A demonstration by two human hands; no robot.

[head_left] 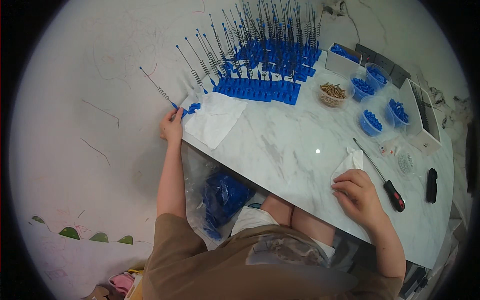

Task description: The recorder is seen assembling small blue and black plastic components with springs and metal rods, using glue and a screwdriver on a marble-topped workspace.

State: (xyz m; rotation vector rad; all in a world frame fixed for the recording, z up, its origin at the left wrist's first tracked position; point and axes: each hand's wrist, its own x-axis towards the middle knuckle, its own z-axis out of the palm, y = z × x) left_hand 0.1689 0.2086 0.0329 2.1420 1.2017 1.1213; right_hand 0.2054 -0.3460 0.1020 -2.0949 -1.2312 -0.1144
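Note:
My left hand (171, 126) is at the table's left edge, its fingers closed on the blue lower end of a thin rod with a coil spring (162, 93). The rod leans up to the left and has a small blue tip. Beside it, a small blue plastic piece (194, 108) lies by a white paper sheet (218, 119). Near the front edge, my right hand (357, 195) rests with loosely bent fingers apart, and no held object shows. A crumpled white tissue (351, 162) lies just beyond its fingers. A screwdriver (392, 192) with a black and red handle lies to its right.
Many similar spring rods stand in blue bases (250, 90) at the back. Tubs hold brass-coloured pieces (332, 94), blue parts (371, 121) and small clear pieces (406, 162). A white box (425, 142) contains dark springs. A black tool (431, 185) lies far right. Bagged blue parts (222, 197) sit below the table.

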